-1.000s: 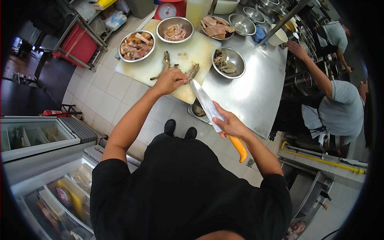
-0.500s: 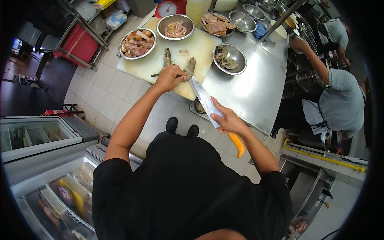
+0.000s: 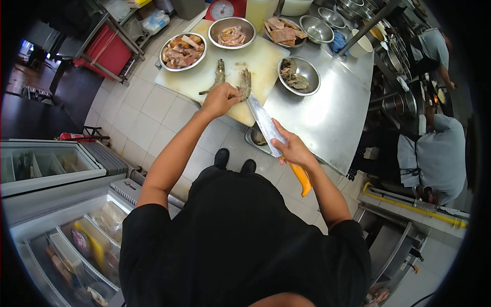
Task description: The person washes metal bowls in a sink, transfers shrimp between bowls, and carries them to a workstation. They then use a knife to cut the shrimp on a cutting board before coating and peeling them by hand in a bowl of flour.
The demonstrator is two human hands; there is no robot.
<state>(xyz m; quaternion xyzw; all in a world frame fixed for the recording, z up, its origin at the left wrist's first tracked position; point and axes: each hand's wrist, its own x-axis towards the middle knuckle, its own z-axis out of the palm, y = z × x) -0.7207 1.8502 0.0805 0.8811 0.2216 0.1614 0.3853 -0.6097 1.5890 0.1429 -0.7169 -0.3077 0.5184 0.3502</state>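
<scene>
My left hand (image 3: pixel 220 99) presses down on a large prawn (image 3: pixel 245 83) lying on the pale cutting board (image 3: pixel 266 59). A second prawn (image 3: pixel 219 74) lies just to its left on the same board. My right hand (image 3: pixel 290 148) grips a big knife (image 3: pixel 264 122) by its orange handle (image 3: pixel 301 178), fingers partly over the blade. The blade's tip rests at the prawn under my left hand.
Steel bowls ring the board: meat pieces (image 3: pixel 182 51), pale pieces (image 3: pixel 232 33), prawn scraps (image 3: pixel 298 75). A red scale (image 3: pixel 223 9) stands behind. A steel table (image 3: pixel 327 112) stretches right. A person in grey (image 3: pixel 434 158) works at the right. Glass-lidded freezers (image 3: pixel 56 169) sit left.
The view has shifted slightly. My hands stay on the prawn and the knife. The person in grey has pulled an arm back from the table and turned away.
</scene>
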